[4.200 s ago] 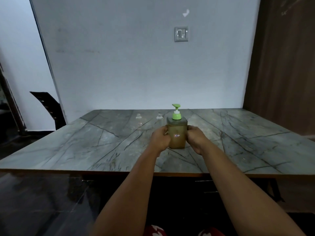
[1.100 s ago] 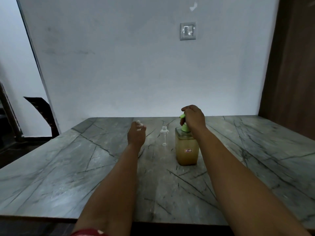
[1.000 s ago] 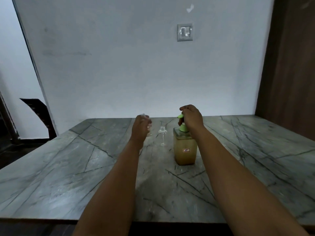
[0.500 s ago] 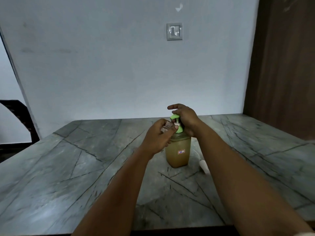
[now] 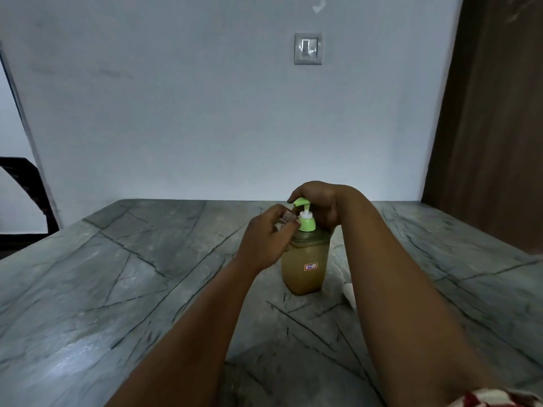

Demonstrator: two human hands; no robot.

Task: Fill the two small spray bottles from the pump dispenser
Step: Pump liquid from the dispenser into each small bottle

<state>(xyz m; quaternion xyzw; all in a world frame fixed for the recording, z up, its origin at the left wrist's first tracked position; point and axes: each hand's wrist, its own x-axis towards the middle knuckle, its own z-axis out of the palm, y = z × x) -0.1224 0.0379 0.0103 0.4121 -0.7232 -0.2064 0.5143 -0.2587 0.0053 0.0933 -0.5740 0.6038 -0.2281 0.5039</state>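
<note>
The likeliest slip, as I judge it, is a missed shot: the left hand [image 5: 264, 242] pinches a small clear spray bottle [image 5: 286, 217] in a narrow grip just under the green pump nozzle [image 5: 300, 202], and its narrow mouth could let liquid run over the fingers onto the surface [image 5: 117, 289]. The right hand [image 5: 320, 204] curls over the pump head, and a hard press might rock the pump dispenser [image 5: 305, 262]. The dispenser stands upright just below both grips, squarish and translucent, nearly full of amber liquid, with a small label.
</note>
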